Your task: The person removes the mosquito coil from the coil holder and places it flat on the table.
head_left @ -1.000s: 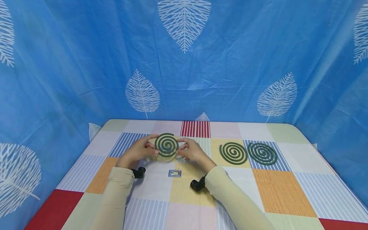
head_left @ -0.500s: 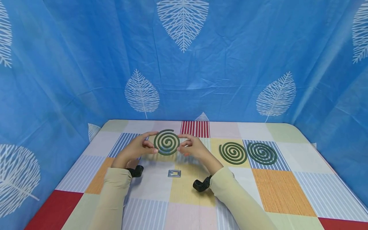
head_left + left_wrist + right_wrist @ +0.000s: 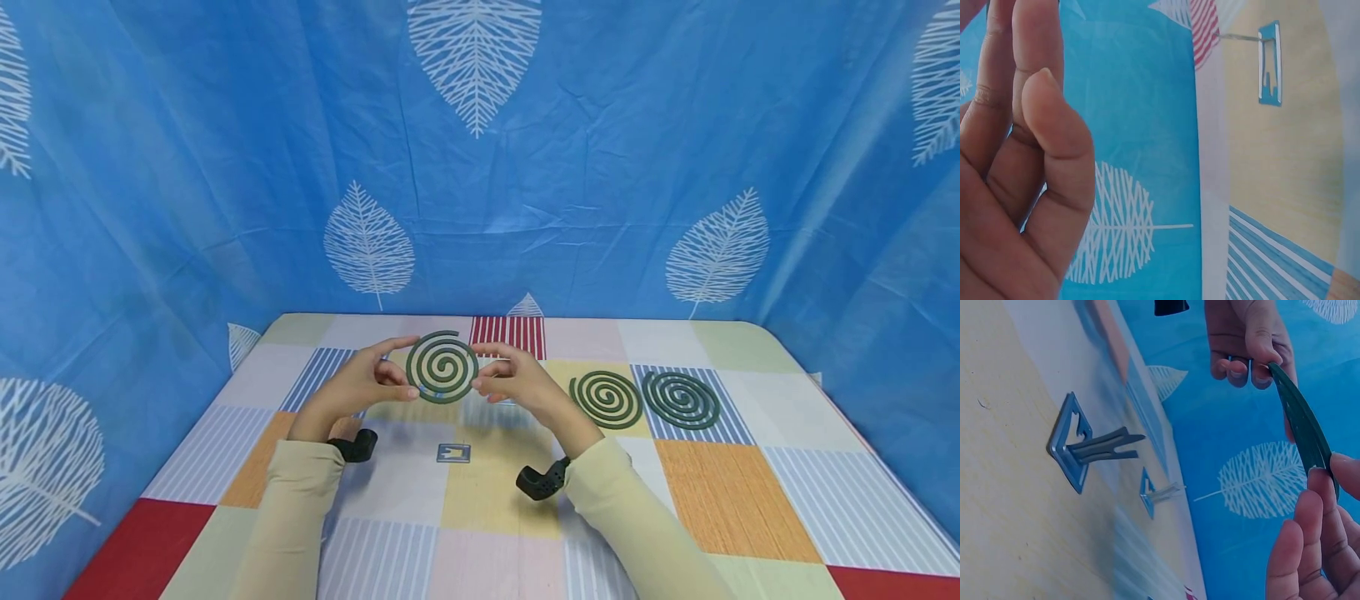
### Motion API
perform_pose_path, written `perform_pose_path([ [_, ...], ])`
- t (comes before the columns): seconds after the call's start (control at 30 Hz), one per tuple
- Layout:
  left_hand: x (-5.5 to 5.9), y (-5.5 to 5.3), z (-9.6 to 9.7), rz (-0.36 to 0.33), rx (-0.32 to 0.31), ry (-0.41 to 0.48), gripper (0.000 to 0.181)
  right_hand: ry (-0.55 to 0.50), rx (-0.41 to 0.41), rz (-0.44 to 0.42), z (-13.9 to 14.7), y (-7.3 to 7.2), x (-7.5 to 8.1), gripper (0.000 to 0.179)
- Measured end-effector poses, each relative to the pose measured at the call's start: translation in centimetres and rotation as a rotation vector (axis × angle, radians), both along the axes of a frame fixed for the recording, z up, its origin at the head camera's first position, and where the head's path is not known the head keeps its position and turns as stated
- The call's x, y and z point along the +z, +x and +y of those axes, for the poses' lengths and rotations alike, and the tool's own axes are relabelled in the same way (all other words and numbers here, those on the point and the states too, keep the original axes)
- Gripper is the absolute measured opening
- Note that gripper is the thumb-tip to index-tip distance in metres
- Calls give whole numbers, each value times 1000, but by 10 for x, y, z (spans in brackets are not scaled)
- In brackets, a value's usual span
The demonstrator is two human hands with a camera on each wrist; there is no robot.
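Observation:
A green mosquito coil (image 3: 446, 366) is held up over the table, its flat spiral turned toward the head camera. My left hand (image 3: 363, 386) pinches its left edge between thumb and fingers. On the opposite edge, my right hand (image 3: 522, 385) grips it the same way. The right wrist view shows the coil (image 3: 1302, 425) nearly edge-on between both hands. Below it, a small metal coil stand (image 3: 453, 452) lies on the cloth with its prong bent up. A second metal stand (image 3: 1149, 495) sits farther back in the right wrist view.
Two more green spirals, a left coil (image 3: 606, 400) and a right coil (image 3: 681, 400), lie side by side to the right of my hands. The patchwork tablecloth (image 3: 738, 500) reaches back to a blue leaf-print curtain (image 3: 585, 167).
Both hands have lifted the coil a little and shifted it slightly right, and it faces the head camera more squarely. My right wrist has moved rightward. The coils on the table stayed put.

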State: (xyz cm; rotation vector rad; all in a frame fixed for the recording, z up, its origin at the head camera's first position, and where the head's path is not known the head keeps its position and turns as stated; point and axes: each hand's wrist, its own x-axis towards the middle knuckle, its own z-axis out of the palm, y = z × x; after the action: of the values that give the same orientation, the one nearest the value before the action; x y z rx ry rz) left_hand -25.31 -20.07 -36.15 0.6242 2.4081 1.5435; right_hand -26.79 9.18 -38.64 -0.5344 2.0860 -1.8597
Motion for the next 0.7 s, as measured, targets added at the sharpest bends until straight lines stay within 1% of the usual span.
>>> perform_pose_path([
  [0.07, 2, 1, 1, 2, -16, 3, 85, 5, 9, 4, 2, 1, 2, 60],
  [0.33, 11, 4, 12, 0, -40, 6, 87, -6, 34, 12, 17, 4, 11, 59],
  [0.5, 13, 4, 21, 3, -67, 12, 89, -1, 43, 6, 28, 5, 12, 59],
  [0.7, 13, 6, 34, 5, -98, 10, 92, 5, 84, 22, 42, 6, 12, 60],
])
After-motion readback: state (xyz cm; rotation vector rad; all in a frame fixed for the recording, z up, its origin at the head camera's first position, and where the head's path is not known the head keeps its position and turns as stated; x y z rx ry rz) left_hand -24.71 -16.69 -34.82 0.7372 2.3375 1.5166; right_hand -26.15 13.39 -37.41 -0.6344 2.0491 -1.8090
